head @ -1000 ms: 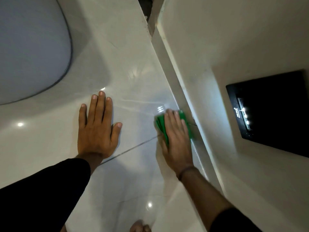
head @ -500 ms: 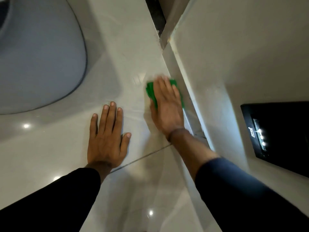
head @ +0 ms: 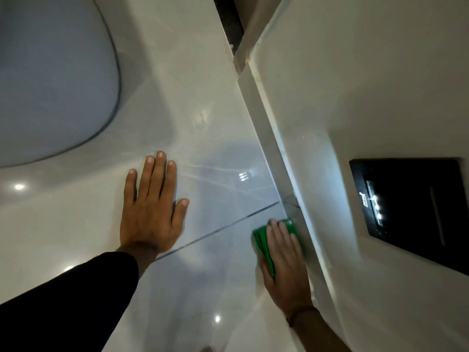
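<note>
My right hand [head: 284, 262] lies flat with straight fingers on a green cloth [head: 262, 243], pressing it against the glossy white tiled surface [head: 208, 138] right beside the raised white ledge [head: 276, 158]. Only the cloth's left edge and top corner show from under the hand. My left hand [head: 152, 207] rests flat on the tiles, fingers straight and spread, well to the left of the cloth. A dark grout line [head: 220, 228] runs between the two hands.
A large rounded white fixture [head: 50, 72] fills the upper left. On the right, a white wall [head: 368, 85] carries a black panel [head: 416, 212] with small lit points. A dark gap [head: 228, 19] opens at the top centre.
My right hand has slid the green cloth back along the ledge toward me, from beyond the grout line to the near side. The left hand stays planted.
</note>
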A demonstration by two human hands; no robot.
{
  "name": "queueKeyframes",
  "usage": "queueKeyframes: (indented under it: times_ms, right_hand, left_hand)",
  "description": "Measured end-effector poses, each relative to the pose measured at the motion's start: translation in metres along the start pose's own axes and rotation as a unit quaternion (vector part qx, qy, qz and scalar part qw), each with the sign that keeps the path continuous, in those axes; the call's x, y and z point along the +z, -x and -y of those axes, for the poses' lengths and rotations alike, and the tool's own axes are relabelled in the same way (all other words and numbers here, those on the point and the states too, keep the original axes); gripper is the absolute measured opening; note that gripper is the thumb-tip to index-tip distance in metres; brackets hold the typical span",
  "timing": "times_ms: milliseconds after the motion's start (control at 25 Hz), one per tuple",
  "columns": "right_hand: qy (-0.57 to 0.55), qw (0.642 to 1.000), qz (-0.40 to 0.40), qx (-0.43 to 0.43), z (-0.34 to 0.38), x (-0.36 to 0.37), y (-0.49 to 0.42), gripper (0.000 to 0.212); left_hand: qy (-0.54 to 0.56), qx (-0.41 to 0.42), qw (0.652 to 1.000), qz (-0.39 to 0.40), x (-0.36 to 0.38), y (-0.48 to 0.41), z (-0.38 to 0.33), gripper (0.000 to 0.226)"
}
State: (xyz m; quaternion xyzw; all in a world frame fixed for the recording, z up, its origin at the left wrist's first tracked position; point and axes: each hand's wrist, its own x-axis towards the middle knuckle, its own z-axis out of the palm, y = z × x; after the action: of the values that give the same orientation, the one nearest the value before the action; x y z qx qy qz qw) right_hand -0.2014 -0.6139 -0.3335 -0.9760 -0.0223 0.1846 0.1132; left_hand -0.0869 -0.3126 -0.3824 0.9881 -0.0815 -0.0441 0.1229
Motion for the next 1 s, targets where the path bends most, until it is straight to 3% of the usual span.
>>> queueKeyframes:
  times_ms: [120,280,400,480,680,760,880,1000]
  right_hand:
    - [0.003,1.0,0.012,-0.007,-0.002,0.0,0.004,0.07]
    - [-0.038,0.998,-0.048,-0.032,0.042,-0.027,-0.104,0.061]
    - [-0.077,0.993,-0.088,0.007,0.074,-0.038,-0.17,0.067]
    - [-0.086,0.992,-0.094,0.021,0.068,-0.031,-0.159,0.069]
    - [-0.058,0.996,-0.02,0.067,0.01,0.008,0.016,0.067]
    - [-0.065,0.994,0.008,0.086,-0.001,0.014,0.048,0.068]
    - [-0.066,0.997,0.009,0.041,0.007,0.001,0.011,0.066]
    - [-0.077,0.997,-0.028,-0.007,0.036,-0.022,-0.089,0.064]
  left_hand:
    - [0.001,0.002,1.0,-0.004,0.001,0.0,0.0,0.079]
    - [-0.001,0.007,1.0,-0.004,-0.001,0.001,-0.002,0.08]
    - [-0.009,0.015,1.0,-0.009,-0.001,0.001,-0.002,0.079]
    - [-0.009,0.008,1.0,-0.011,-0.002,0.0,-0.001,0.079]
    - [0.002,0.012,1.0,-0.016,0.0,0.002,0.002,0.079]
    - [0.003,0.016,1.0,-0.021,0.0,0.001,0.001,0.079]
    - [0.002,0.015,1.0,-0.018,0.0,0.001,0.003,0.078]
    - [-0.006,0.019,1.0,-0.019,-0.001,0.002,0.002,0.078]
